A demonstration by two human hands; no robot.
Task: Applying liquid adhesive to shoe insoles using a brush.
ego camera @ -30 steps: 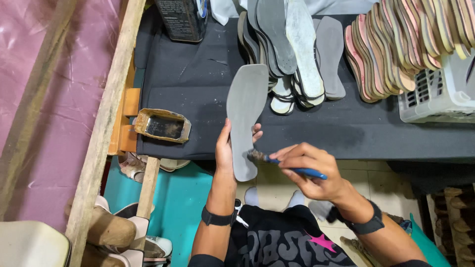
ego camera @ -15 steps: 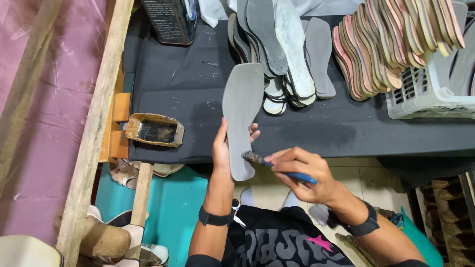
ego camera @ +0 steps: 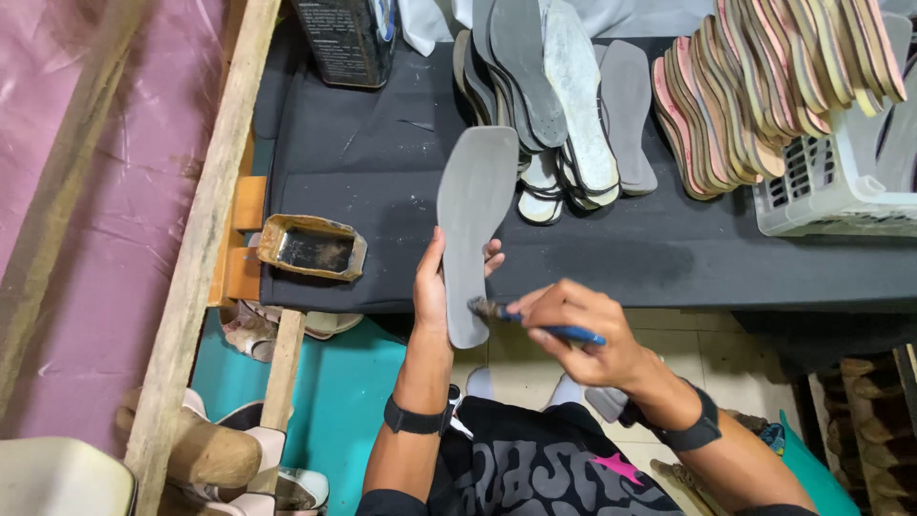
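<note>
My left hand (ego camera: 437, 287) holds a long grey shoe sole (ego camera: 473, 220) upright over the edge of the black table (ego camera: 382, 162). My right hand (ego camera: 583, 330) grips a small brush with a blue handle (ego camera: 544, 325); its bristles touch the lower part of the sole. Both wrists wear black bands. A small rectangular tin with dark glue (ego camera: 312, 247) sits on the table's left corner, left of my left hand.
Several grey soles (ego camera: 564, 105) lie fanned at the table's back. Pink-edged soles (ego camera: 764, 86) lean stacked against a white plastic basket (ego camera: 821, 191) on the right. A dark can (ego camera: 346, 38) stands at the back left. A wooden beam (ego camera: 205, 248) and shoe lasts (ego camera: 205, 449) are at left.
The view has shifted slightly. My hands keep the sole and brush, with the brush staying against the lower part of the sole.
</note>
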